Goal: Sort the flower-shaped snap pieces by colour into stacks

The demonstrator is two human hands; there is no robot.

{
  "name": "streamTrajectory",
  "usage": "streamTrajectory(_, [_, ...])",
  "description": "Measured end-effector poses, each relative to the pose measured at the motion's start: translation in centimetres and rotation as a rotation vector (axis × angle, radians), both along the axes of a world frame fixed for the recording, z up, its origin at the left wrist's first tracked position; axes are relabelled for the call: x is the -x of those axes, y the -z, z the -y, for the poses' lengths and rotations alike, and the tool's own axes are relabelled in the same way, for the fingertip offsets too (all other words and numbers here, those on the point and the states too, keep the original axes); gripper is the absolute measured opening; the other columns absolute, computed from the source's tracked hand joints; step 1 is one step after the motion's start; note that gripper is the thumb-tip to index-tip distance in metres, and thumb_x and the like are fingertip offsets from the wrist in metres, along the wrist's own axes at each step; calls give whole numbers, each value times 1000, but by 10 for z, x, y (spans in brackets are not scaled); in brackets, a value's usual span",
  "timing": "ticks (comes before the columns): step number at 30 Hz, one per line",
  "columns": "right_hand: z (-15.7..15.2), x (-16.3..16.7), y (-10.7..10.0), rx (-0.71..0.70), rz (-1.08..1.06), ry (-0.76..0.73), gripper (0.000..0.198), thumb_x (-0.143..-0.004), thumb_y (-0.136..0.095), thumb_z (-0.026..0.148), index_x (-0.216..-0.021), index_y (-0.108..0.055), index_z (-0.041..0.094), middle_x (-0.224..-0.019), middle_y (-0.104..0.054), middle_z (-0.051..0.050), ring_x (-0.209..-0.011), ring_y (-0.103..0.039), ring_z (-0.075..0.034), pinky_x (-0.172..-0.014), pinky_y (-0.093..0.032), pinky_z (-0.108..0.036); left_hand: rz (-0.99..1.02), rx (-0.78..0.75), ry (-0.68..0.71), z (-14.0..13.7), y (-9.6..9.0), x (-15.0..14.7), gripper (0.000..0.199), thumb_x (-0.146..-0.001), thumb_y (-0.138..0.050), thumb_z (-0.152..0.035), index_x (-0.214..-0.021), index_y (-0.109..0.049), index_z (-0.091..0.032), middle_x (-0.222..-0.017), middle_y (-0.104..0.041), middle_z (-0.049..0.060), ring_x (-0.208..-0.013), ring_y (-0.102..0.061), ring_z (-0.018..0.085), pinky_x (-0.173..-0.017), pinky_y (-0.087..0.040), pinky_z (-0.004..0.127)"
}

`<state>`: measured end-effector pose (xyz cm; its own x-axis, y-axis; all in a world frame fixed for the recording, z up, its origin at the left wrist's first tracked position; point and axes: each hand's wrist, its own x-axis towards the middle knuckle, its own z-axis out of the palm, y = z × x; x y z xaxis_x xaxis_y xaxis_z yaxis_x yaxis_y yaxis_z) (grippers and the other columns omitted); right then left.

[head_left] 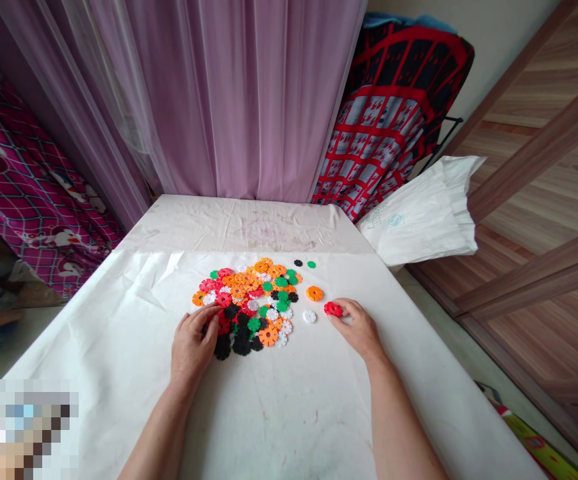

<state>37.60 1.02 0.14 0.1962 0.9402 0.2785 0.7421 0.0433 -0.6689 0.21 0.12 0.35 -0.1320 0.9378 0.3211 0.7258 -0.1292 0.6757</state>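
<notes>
A heap of plastic notched discs [239, 287], flower-shaped in orange, red, white, green and black, lies on the white-covered table [279, 413]. At the heap's left edge is my left hand [193, 343], its thumb and curled fingers apart beside red and black discs; its fingertips are partly hidden. Right of the heap, my right hand [356, 330] pinches red notched discs [333, 309], which look bunched together. Close to that hand lie a white disc [309, 317] and an orange disc [315, 293], both apart from the heap.
A black disc [298, 263] and a green disc [311, 265] lie behind the heap. A white bag [423, 217] stands by the table's right edge. Purple curtains [263, 100] hang beyond the far edge. A blurred-out patch [23, 427] covers the lower left corner.
</notes>
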Motion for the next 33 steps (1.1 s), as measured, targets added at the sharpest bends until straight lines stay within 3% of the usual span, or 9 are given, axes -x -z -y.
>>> streamTrajectory(6, [1,14,-8,-168,63,111,29,-81,-52,44,-82,-71,23,-96,-72,-8,-71,-63,-18,-74,-52,-34,3,-6,9,0,-2,-1,30,-89,-47,-41,-101,-71,-28,-115,-75,3,-106,-69,22,-103,-44,43])
streamTrajectory(10, [7,47,-22,-203,155,-122,20,-85,-53,33,-78,-70,26,-89,-74,-6,-85,-66,-20,-82,-51,-33,-3,3,5,0,-4,-1,30,-89,-47,-41,-101,-71,-28,-115,-75,3,-107,-69,23,-104,-44,43])
streamTrajectory(14, [15,79,-30,-140,249,-398,11,-81,-61,22,-84,-70,26,-92,-74,-3,-93,-63,-21,-86,-49,-34,-2,-6,0,0,-4,-2,29,-89,-47,-41,-100,-71,-29,-114,-75,2,-106,-69,23,-104,-44,43])
streamTrajectory(17, [17,90,-30,-81,310,-477,16,-77,-65,16,-89,-69,26,-98,-74,-2,-97,-61,-22,-85,-48,-34,-1,-11,1,0,-3,-2,29,-89,-47,-41,-100,-71,-29,-114,-75,2,-106,-69,23,-104,-44,43])
streamTrajectory(27, [16,100,-21,-7,400,-410,27,-77,-63,12,-99,-67,26,-97,-71,-3,-98,-60,-23,-85,-46,-35,-1,0,-6,0,-1,-1,30,-89,-47,-41,-101,-71,-29,-116,-75,3,-109,-68,23,-107,-41,45])
streamTrajectory(33, [14,101,-20,-1,383,-420,26,-78,-67,22,-103,-66,27,-105,-71,-4,-104,-58,-25,-86,-43,-38,15,26,-12,0,1,-1,30,-88,-47,-42,-102,-71,-31,-117,-74,3,-110,-67,23,-111,-37,49])
